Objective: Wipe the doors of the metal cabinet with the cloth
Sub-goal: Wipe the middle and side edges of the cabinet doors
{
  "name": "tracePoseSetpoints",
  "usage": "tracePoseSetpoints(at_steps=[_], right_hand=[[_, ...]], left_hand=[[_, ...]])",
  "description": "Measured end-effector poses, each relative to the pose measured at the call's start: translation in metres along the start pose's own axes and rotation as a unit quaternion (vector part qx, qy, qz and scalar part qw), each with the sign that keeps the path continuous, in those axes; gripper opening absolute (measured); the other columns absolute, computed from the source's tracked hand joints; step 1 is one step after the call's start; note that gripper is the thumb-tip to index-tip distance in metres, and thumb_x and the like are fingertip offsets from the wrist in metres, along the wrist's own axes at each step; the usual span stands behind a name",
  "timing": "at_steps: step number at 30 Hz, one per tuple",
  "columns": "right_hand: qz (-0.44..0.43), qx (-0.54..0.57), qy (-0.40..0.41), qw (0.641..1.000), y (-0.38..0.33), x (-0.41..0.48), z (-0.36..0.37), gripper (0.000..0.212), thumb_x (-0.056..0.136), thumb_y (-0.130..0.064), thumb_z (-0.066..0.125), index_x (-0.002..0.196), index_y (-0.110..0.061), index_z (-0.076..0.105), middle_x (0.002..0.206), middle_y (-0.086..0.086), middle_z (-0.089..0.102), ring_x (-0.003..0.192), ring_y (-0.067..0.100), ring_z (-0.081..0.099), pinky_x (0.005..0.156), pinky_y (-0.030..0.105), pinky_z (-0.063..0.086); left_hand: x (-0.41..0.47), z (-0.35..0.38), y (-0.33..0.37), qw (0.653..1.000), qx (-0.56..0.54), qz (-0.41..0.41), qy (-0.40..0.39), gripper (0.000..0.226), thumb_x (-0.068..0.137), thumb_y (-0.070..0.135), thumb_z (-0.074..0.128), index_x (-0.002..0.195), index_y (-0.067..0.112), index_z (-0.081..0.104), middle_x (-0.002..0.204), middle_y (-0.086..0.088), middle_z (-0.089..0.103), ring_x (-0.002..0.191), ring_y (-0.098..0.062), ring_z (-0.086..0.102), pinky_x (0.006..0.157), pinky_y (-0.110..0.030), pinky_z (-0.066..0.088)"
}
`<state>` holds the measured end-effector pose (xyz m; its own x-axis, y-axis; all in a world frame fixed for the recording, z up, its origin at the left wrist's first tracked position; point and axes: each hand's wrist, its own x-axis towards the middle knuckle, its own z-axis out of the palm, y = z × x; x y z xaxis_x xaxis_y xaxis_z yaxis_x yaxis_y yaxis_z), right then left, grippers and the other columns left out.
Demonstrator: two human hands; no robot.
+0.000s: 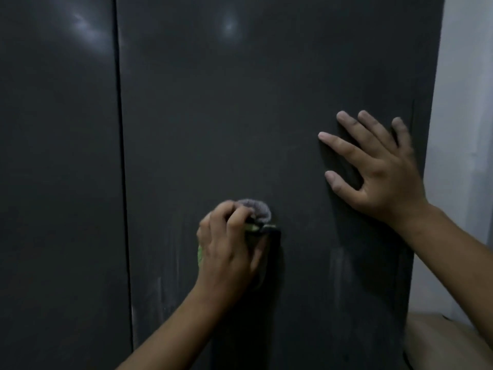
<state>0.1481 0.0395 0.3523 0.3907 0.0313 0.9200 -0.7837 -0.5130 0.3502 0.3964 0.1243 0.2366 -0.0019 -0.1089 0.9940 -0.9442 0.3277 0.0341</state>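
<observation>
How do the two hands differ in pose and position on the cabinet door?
The left hand has curled fingers and grips the cloth; the right hand holds nothing, fingers straight and spread. The left hand is lower, the right hand higher. Both are at the same door.

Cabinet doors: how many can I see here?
2. The left door fills the left side; the right door, past the seam, has the left hand and right hand on it. Others may be hidden.
</observation>
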Motion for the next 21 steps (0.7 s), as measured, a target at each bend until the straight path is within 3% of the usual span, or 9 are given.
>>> tracePoseSetpoints(at_steps=[3, 6, 9, 13, 15, 18, 21], right_hand=[[0.114, 0.018, 0.067, 0.991, 0.005, -0.003, 0.0, 0.053, 0.09, -0.047, 0.051, 0.142, -0.038, 0.051, 0.158, 0.003, 0.035, 0.149, 0.033, 0.022, 0.118, 0.061, 0.014], [0.238, 0.058, 0.076, 0.966, 0.006, 0.0, 0.0, 0.058, 0.089, -0.05, 0.051, 0.145, -0.04, 0.042, 0.162, 0.011, 0.02, 0.151, 0.041, 0.009, 0.117, 0.06, 0.024], [0.257, 0.066, 0.058, 0.962, 0.007, 0.0, -0.001, 0.064, 0.09, -0.052, 0.05, 0.15, -0.038, 0.034, 0.165, 0.014, 0.01, 0.151, 0.039, 0.009, 0.107, 0.06, 0.038], [0.245, 0.029, 0.03, 0.969, 0.011, -0.004, -0.002, 0.066, 0.091, -0.058, 0.043, 0.153, -0.04, 0.026, 0.167, 0.01, 0.006, 0.147, 0.039, 0.019, 0.095, 0.059, 0.045], [0.225, 0.012, 0.015, 0.974, 0.016, -0.007, -0.003, 0.065, 0.094, -0.06, 0.04, 0.154, -0.043, 0.022, 0.167, 0.008, 0.004, 0.141, 0.039, 0.026, 0.087, 0.054, 0.049], [0.186, 0.02, 0.008, 0.982, 0.024, -0.012, -0.006, 0.059, 0.099, -0.056, 0.036, 0.155, -0.044, 0.022, 0.168, 0.007, 0.003, 0.13, 0.038, 0.037, 0.071, 0.038, 0.045], [0.176, 0.076, 0.007, 0.981, 0.032, -0.015, -0.007, 0.052, 0.102, -0.047, 0.034, 0.153, -0.046, 0.026, 0.168, 0.001, 0.003, 0.126, 0.035, 0.043, 0.069, 0.032, 0.039]], left_hand=[[-0.02, -0.007, -0.016, 0.998, -0.027, 0.046, 0.039, 0.047, 0.083, 0.028, 0.075, 0.12, 0.013, 0.052, 0.124, -0.009, 0.06, 0.118, -0.021, 0.055, 0.102, -0.037, 0.041], [-0.004, -0.008, -0.015, 0.996, -0.034, 0.033, 0.071, 0.042, 0.08, 0.014, 0.08, 0.116, 0.007, 0.06, 0.12, -0.015, 0.063, 0.116, -0.029, 0.057, 0.099, -0.046, 0.047], [0.044, -0.006, -0.001, 0.991, -0.051, -0.022, 0.123, 0.031, 0.084, 0.009, 0.077, 0.11, 0.0, 0.063, 0.115, -0.015, 0.062, 0.111, -0.031, 0.057, 0.095, -0.05, 0.046], [0.112, 0.003, 0.023, 0.985, -0.052, -0.048, 0.16, 0.031, 0.086, 0.018, 0.072, 0.114, 0.007, 0.061, 0.115, -0.007, 0.062, 0.11, -0.017, 0.054, 0.1, -0.034, 0.042], [0.134, 0.013, 0.04, 0.988, -0.039, -0.033, 0.146, 0.033, 0.086, 0.022, 0.068, 0.115, 0.008, 0.061, 0.115, -0.006, 0.061, 0.109, -0.017, 0.054, 0.099, -0.029, 0.038], [0.146, 0.029, 0.065, 0.996, -0.005, 0.045, 0.071, 0.039, 0.086, 0.026, 0.064, 0.119, 0.007, 0.058, 0.118, -0.009, 0.058, 0.113, -0.023, 0.052, 0.101, -0.034, 0.036], [0.129, 0.042, 0.08, 0.992, 0.011, 0.12, -0.025, 0.048, 0.088, 0.033, 0.061, 0.129, 0.009, 0.053, 0.13, -0.01, 0.053, 0.122, -0.024, 0.047, 0.108, -0.035, 0.032]])
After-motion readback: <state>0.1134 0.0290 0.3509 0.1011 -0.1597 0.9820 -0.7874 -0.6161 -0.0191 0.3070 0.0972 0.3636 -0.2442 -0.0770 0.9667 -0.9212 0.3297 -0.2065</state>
